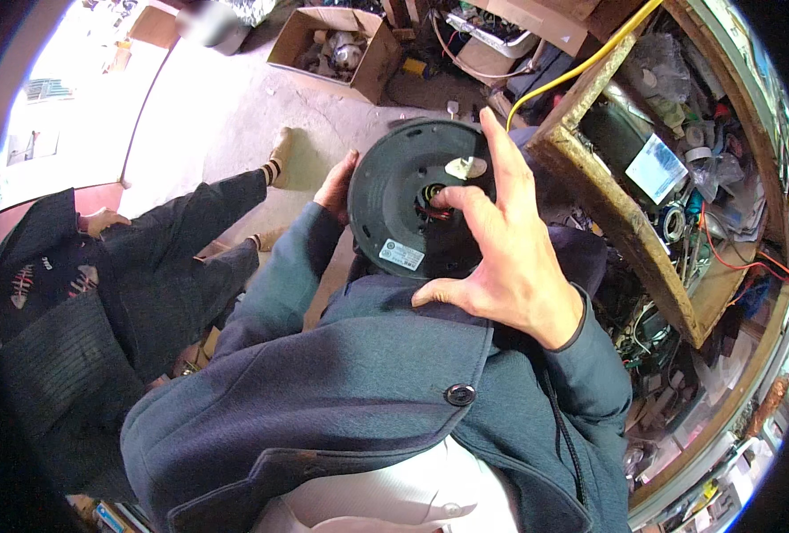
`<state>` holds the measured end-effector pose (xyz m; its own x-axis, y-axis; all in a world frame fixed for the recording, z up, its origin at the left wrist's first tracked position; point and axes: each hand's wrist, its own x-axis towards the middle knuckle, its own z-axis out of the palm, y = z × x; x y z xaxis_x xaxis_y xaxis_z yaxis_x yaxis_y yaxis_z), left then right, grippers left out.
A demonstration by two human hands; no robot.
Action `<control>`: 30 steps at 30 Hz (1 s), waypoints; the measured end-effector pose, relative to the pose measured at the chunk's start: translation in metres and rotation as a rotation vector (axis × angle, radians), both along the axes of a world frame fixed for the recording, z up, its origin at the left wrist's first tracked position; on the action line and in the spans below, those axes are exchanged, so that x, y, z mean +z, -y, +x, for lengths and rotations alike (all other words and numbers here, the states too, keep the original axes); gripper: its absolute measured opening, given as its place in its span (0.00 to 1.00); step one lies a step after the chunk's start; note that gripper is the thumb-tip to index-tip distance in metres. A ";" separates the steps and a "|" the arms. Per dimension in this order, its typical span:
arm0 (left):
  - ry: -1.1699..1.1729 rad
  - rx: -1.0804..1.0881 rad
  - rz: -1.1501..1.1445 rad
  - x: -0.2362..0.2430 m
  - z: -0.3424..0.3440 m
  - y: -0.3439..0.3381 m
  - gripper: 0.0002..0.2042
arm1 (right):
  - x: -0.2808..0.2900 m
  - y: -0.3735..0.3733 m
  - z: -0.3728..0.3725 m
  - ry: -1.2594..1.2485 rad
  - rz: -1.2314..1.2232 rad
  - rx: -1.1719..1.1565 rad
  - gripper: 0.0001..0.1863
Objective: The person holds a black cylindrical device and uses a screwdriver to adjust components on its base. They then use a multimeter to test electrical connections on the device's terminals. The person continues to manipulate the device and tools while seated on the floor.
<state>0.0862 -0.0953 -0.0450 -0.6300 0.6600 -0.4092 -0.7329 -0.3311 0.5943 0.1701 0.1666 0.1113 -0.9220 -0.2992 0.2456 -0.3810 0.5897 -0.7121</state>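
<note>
A round black plate-like base (pixel 390 191) with a label and a central hole showing some wires is held upright or tilted in front of my dark coat; the exact angle is hard to tell. My left hand (pixel 330 185) grips it at the left edge, fingers partly hidden behind it. My right hand (pixel 519 258) is spread over its right side: one bent finger reaches into the central hole, another finger stretches up past the rim, and the thumb points left below the base. A small pale oval piece (pixel 466 167) shows on the base above the hole.
Another person (pixel 75 320) in dark clothes sits at my left, legs stretched across the pale floor (pixel 199 124). An open cardboard box (pixel 363 75) stands ahead. At my right are a wooden-edged bin (pixel 603 231) of cluttered parts, wires and bags, and a yellow cable (pixel 581 67).
</note>
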 end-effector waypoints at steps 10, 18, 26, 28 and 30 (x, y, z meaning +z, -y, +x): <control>-0.095 0.011 0.055 0.020 -0.039 -0.012 0.45 | 0.043 -0.010 -0.024 -0.228 -0.021 0.070 0.37; -0.197 0.057 0.173 0.042 -0.099 -0.050 0.45 | 0.089 -0.027 -0.055 -0.403 -0.007 0.148 0.34; -0.218 0.096 0.238 0.049 -0.118 -0.072 0.45 | 0.100 -0.068 -0.075 -0.477 0.012 0.101 0.36; -0.228 0.117 0.246 0.051 -0.119 -0.071 0.46 | 0.100 -0.074 -0.078 -0.482 0.017 0.092 0.37; -0.237 0.125 0.248 0.054 -0.119 -0.070 0.46 | 0.095 -0.078 -0.077 -0.466 -0.007 0.074 0.38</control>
